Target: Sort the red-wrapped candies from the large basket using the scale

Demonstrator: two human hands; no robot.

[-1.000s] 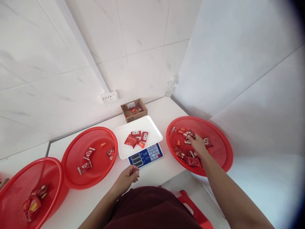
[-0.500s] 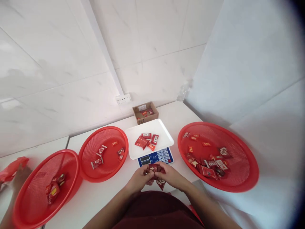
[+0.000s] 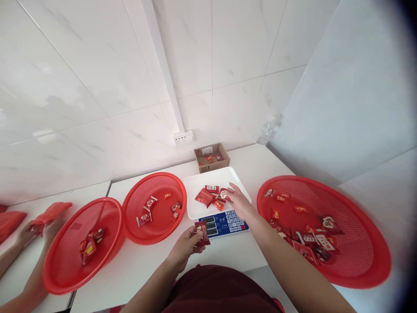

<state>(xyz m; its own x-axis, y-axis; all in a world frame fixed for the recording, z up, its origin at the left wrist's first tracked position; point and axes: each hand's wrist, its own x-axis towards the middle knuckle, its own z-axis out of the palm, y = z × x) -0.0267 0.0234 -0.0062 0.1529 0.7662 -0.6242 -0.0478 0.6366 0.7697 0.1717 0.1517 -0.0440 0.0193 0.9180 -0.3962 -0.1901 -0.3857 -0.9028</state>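
My left hand (image 3: 186, 248) pinches dark red candy packets (image 3: 202, 233) in front of the scale's display. Over the right side of the white scale tray (image 3: 193, 208), my right hand (image 3: 240, 201) has its fingertips on a red candy packet (image 3: 223, 194) with white lettering. One finger of that hand is raised. Beside this packet on the tray lie a larger red packet (image 3: 205, 197), a small packet with a white label (image 3: 212, 189) and an orange-red packet (image 3: 218, 204). The scale's blue keypad (image 3: 233, 221) shows below the tray.
Red baskets holding packets stand on the table: one at right (image 3: 374, 261), one left of the scale (image 3: 130, 208) and one further left (image 3: 54, 269). A cardboard box (image 3: 213, 165) sits behind the tray. At far left, another person's hands (image 3: 52, 228) hold a red bag (image 3: 54, 211).
My hands have parted. My right hand has moved forward to the tray with the white-lettered packet, while my left hand keeps dark red packets. The view has shifted left.
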